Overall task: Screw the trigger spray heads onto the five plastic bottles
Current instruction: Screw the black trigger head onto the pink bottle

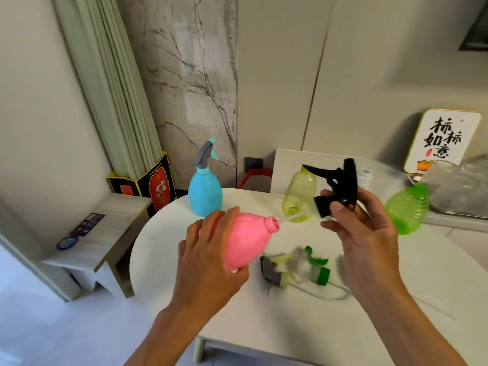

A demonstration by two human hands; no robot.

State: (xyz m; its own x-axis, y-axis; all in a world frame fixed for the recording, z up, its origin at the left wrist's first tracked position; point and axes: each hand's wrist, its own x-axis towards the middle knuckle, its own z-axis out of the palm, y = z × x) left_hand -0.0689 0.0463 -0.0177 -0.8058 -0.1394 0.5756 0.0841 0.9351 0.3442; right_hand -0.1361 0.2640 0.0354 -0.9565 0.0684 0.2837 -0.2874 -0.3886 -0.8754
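Resting on the table [264,326], the finished blue bottle [205,192] stands clear beyond the fingers. Left hand [208,249] grips the pink bottle [245,239], neck tilted toward the black spray head [335,186] pinched in the right hand [367,233], easing tube [293,217] entry.

Bright even daylight, soft shadows, slight blur, wide-angle edge bending
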